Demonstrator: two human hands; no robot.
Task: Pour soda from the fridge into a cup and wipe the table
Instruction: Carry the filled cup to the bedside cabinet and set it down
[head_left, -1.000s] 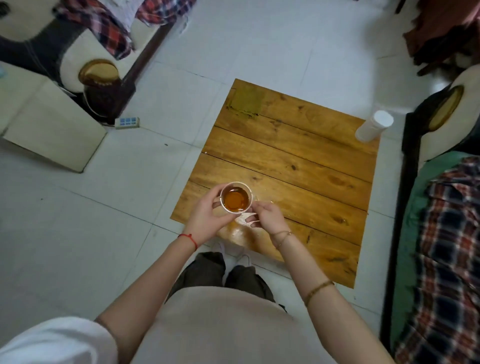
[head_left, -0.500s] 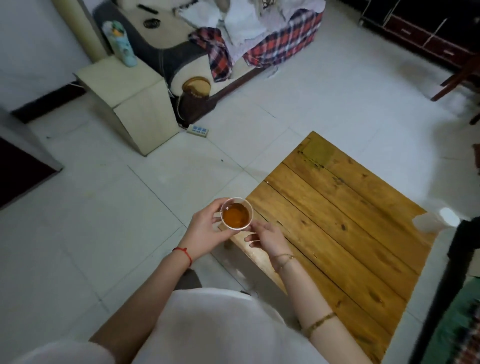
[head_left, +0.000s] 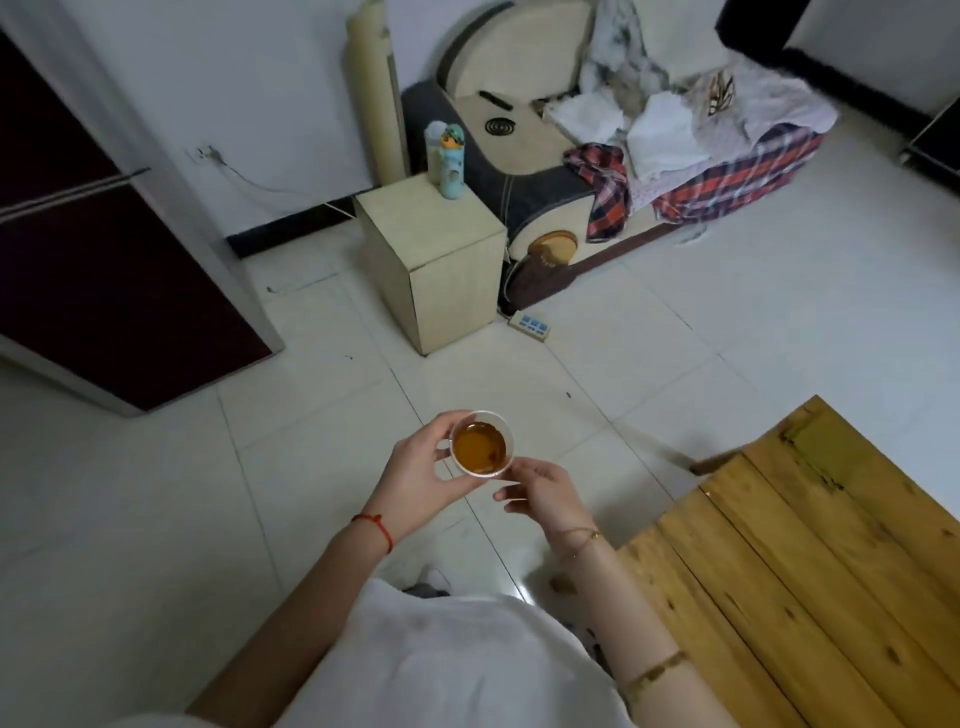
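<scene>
Cup (head_left: 482, 443) filled with amber soda, held above the tiled floor (head_left: 156, 519), off to the left of the wooden surface (head_left: 831, 571) and not over it. Liquid level sits high, close to the rim.

Left hand (head_left: 423, 480) wrapped around the cup's side, fingers and thumb curled on the wall. Right hand (head_left: 543, 491) just beside it, fingertips (head_left: 511, 470) touching the lower right edge of the cup, other fingers loosely bent; looks more like steadying than a full grip. Hands close together, both on the cup.

Pouring step looks done, judging by the full cup. Carrying in hand; wiping of the surface likely still ahead. No cloth visible near the hands. Dark cabinet or fridge door (head_left: 104, 260) at far left, shut.

Next move calls for a level carry, slow and steady, since a tilt spills over the rim. Then a flat spot to set the cup down, freeing the hands for a cloth.
</scene>
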